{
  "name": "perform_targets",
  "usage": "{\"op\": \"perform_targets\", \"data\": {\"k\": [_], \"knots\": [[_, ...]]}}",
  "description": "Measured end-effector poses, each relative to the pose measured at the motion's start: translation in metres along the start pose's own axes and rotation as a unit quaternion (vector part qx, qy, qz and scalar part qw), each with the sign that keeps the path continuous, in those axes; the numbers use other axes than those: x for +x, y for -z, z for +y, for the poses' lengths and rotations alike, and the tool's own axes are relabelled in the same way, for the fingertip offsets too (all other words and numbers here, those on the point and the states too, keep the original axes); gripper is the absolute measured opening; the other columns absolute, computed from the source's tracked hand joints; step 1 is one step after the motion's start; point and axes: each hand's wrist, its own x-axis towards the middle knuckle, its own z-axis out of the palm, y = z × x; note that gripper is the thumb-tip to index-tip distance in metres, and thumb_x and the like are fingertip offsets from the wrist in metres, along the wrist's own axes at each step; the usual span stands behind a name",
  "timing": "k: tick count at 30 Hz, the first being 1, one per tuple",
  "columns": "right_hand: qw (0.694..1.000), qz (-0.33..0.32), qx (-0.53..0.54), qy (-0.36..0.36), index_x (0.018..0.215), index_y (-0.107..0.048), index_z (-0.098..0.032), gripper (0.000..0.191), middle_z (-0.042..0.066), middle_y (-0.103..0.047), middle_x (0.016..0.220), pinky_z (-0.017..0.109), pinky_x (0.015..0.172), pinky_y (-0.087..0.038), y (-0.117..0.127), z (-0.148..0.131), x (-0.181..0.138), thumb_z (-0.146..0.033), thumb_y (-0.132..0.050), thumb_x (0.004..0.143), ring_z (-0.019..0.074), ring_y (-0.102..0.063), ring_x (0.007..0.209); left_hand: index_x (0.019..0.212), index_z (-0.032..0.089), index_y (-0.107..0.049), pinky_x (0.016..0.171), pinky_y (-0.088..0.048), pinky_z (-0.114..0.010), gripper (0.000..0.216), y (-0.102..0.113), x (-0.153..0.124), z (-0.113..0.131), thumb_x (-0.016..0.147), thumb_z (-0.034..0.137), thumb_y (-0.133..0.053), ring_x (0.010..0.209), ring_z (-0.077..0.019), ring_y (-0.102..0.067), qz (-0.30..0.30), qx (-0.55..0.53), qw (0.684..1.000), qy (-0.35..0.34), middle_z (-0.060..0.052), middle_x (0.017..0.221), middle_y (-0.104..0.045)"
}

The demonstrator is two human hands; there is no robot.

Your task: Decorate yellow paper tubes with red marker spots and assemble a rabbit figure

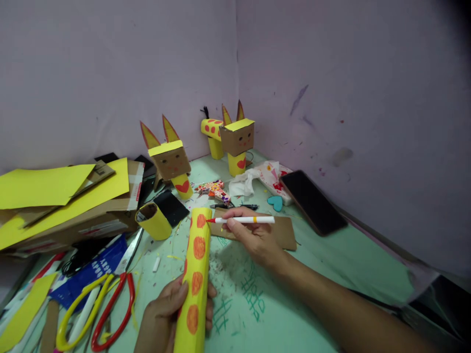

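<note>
My left hand (165, 314) is closed round the near end of a long yellow paper-covered box (196, 274) marked with several orange dots. The box lies pointing away from me. My right hand (253, 238) pinches a white marker (245, 220) with an orange band. Its red tip touches the far end of the box, beside the top dot.
Two cardboard animal figures (170, 159) (235, 139) with yellow parts stand by the wall corner. A yellow tube (153, 220), scissors (110, 304), yellow sheets on a cardboard box (62, 196), a phone (312, 201), a cardboard piece (283, 230) and scraps lie on the green table (331, 264).
</note>
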Motion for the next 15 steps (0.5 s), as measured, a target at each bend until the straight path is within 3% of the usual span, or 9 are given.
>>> {"op": "perform_targets", "data": {"k": [15], "knots": [[1.000, 0.002, 0.018, 0.004, 0.092, -0.065, -0.024, 0.015, 0.002, -0.066, 0.081, 0.031, 0.068, -0.050, -0.0004, 0.0004, -0.0009, -0.032, -0.054, 0.085, 0.0164, -0.062, 0.076, 0.075, 0.007, -0.070, 0.046, -0.049, -0.031, 0.021, -0.0013, 0.0000, -0.0004, 0.070, 0.026, -0.065, 0.049, -0.0202, -0.059, -0.001, 0.026, 0.999, -0.020, -0.014, 0.066, -0.068]]}}
